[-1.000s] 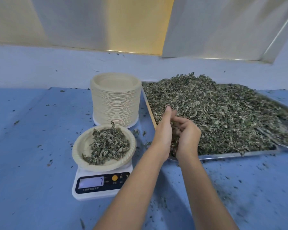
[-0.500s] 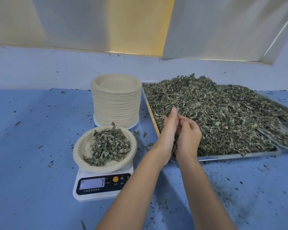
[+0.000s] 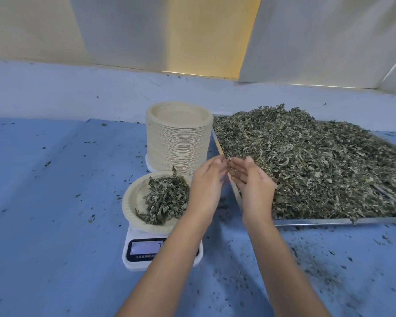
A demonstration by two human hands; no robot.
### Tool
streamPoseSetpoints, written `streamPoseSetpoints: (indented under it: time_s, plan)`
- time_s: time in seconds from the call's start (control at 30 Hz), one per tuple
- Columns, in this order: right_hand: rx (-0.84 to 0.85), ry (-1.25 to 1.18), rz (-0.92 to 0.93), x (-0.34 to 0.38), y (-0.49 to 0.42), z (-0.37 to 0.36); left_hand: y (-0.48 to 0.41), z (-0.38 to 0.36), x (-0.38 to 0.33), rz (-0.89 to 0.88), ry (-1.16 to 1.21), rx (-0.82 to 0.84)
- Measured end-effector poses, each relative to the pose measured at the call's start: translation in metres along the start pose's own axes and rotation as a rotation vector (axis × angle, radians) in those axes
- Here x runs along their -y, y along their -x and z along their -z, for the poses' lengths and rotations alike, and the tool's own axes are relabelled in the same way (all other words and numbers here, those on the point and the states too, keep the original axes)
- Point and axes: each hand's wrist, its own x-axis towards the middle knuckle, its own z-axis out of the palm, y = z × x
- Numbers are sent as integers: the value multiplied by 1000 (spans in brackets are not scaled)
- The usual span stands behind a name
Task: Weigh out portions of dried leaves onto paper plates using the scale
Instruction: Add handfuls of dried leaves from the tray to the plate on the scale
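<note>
Head view: both hands are raised between the scale (image 3: 133, 264) and the tray (image 3: 329, 221), palms turned toward each other and fingertips almost meeting. The left hand (image 3: 206, 186) is blurred, its fingers fairly straight. The right hand (image 3: 254, 186) has its fingers loosely extended and a little cupped. Neither is clenched, and nothing is plainly gripped, though I cannot tell whether a few flakes lie between the palms.

The plate (image 3: 133, 202) sits on the scale with a portion (image 3: 167, 197) piled toward its right side. It lies down and to the left of the fingertips. The left hand is the nearer one, its wrist crossing the plate's right rim and hiding part of the display. The right hand hangs over the tray's near left corner, with the heap (image 3: 306, 168) spreading away to the right. The stack (image 3: 178, 143) stands just behind the plate.

Any top-up should therefore travel leftward and down, and the left hand looks better placed to make it.
</note>
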Motion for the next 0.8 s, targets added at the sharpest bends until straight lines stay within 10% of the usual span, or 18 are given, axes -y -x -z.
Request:
streamPoseSetpoints:
  time_s: [0.33,0.8]
  plan:
    - [127,194,-77,-23,25,-46,6,110,-52,-266,-87,-260]
    - [121,350,-99,-40,29,-54,3,154,-12,17,-311,-419]
